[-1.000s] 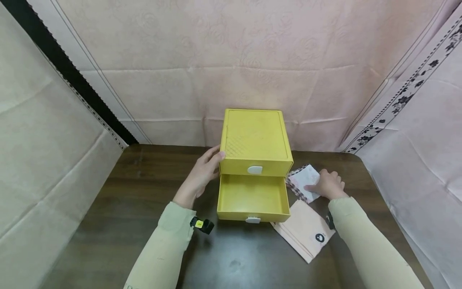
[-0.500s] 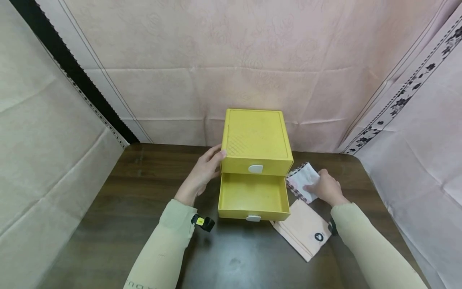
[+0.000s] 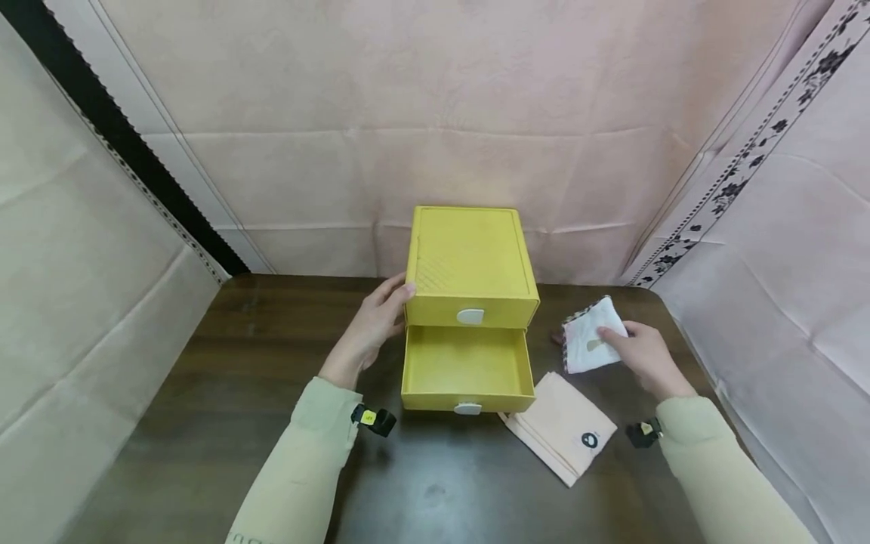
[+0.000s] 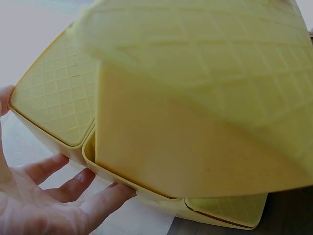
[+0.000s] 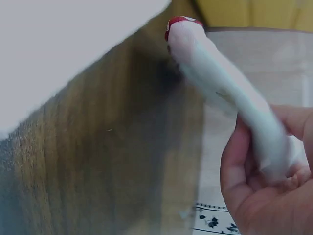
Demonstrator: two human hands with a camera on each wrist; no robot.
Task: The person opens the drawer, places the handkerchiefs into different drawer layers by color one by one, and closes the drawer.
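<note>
My left hand (image 3: 374, 325) rests against the left side of a small yellow drawer cabinet (image 3: 472, 253), thumb at the front corner. In the left wrist view its fingers (image 4: 110, 200) lie extended along the cabinet's side. The lower drawer (image 3: 469, 366) is pulled out, with its bare bottom showing; the upper one is closed. To the right, my right hand (image 3: 646, 355) pinches a folded white cloth (image 3: 593, 336) with a dark checked edge, thumb on top. In the right wrist view this folded cloth (image 5: 230, 93) hangs out from the fingers, blurred, with a red end.
A folded cream cloth (image 3: 564, 427) with a round dark mark lies on the dark wooden table (image 3: 435, 483), against the drawer's right front corner. Pale patterned sheets (image 3: 476, 91) wall the table at the back and both sides.
My right hand has picked up the white cloth and drawn it rightward, away from the cabinet. The left hand stays at the cabinet's side. The view has shifted slightly.
</note>
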